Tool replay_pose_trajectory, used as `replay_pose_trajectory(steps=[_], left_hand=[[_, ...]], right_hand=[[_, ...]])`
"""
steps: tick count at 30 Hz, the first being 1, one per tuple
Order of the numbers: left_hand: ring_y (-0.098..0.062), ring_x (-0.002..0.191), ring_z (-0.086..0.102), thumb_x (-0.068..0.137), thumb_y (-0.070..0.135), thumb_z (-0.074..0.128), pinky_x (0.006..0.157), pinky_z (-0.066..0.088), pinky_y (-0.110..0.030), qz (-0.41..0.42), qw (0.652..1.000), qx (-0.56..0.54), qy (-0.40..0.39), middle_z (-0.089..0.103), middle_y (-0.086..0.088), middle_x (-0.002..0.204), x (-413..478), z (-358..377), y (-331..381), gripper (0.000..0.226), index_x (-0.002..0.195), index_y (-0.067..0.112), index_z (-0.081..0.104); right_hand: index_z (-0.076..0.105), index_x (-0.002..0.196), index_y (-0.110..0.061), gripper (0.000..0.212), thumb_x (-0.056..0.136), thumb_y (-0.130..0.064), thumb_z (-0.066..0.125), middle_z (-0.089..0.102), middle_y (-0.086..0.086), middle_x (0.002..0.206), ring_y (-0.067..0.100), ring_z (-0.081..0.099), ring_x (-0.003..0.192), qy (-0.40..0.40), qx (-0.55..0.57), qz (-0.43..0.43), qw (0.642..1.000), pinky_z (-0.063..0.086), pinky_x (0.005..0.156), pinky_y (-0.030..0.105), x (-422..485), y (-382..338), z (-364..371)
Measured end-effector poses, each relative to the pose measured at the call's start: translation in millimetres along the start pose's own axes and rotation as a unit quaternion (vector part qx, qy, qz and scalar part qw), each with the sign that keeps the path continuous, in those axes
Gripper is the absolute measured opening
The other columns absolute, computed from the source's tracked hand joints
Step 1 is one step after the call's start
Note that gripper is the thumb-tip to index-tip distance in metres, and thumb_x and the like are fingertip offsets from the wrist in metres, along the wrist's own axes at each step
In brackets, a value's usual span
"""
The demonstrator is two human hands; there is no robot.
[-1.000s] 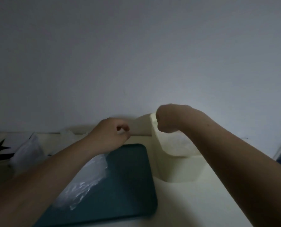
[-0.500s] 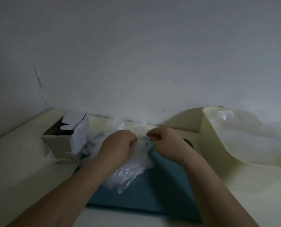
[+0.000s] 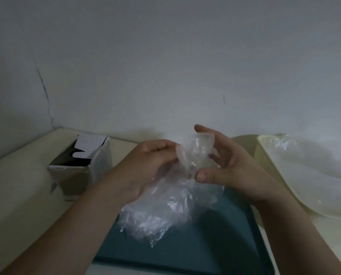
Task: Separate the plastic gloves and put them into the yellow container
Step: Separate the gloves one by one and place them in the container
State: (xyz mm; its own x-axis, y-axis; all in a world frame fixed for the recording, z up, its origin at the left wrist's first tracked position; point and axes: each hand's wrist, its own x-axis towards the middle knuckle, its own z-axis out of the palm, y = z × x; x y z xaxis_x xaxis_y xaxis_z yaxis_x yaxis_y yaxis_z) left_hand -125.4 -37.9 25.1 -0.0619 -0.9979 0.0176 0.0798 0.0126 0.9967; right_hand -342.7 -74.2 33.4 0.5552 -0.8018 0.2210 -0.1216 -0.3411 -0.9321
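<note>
A crumpled bunch of clear plastic gloves (image 3: 165, 205) hangs between both hands above a dark teal tray (image 3: 215, 245). My left hand (image 3: 147, 165) pinches the upper edge of the bunch with curled fingers. My right hand (image 3: 231, 165) is spread, thumb and fingers holding the top of one glove (image 3: 200, 149) that is pulled up from the bunch. The pale yellow container (image 3: 265, 155) stands at the right with clear gloves (image 3: 314, 175) lying in it.
An open cardboard box (image 3: 76, 175) with a white flap sits at the left on the cream table (image 3: 16, 205), close to the wall corner. The grey wall rises right behind everything.
The view has swung left from the container to the tray. Both hands have risen from the tray with the gloves, and my right hand has gone from a closed pinch to spread fingers.
</note>
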Motion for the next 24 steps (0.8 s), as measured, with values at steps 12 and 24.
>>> replay_pose_trajectory(steps=[12,24], left_hand=[[0.0,0.112,0.065,0.066,0.095,0.059,0.099,0.049,-0.034,-0.059,0.996,0.056,0.032,0.073,0.023,0.115,5.8,-2.7,-19.4,0.082,0.119,0.034,0.071],[-0.009,0.063,0.072,0.102,0.01,0.065,0.052,0.056,-0.022,0.022,0.979,0.072,0.187,0.08,-0.006,0.086,11.0,-7.1,-31.0,0.007,0.1,0.011,0.072]], right_hand=[[0.074,0.084,0.002,0.02,0.093,-0.016,0.077,0.069,0.02,0.071,0.023,0.06,0.061,0.181,-0.004,0.105,0.978,0.049,0.058,0.036,12.1,47.6,15.0],[0.064,0.132,-0.022,0.035,0.098,-0.032,0.067,0.07,-0.001,0.104,0.01,0.07,0.086,0.29,-0.142,0.077,0.943,0.063,0.08,0.037,10.5,41.1,5.1]])
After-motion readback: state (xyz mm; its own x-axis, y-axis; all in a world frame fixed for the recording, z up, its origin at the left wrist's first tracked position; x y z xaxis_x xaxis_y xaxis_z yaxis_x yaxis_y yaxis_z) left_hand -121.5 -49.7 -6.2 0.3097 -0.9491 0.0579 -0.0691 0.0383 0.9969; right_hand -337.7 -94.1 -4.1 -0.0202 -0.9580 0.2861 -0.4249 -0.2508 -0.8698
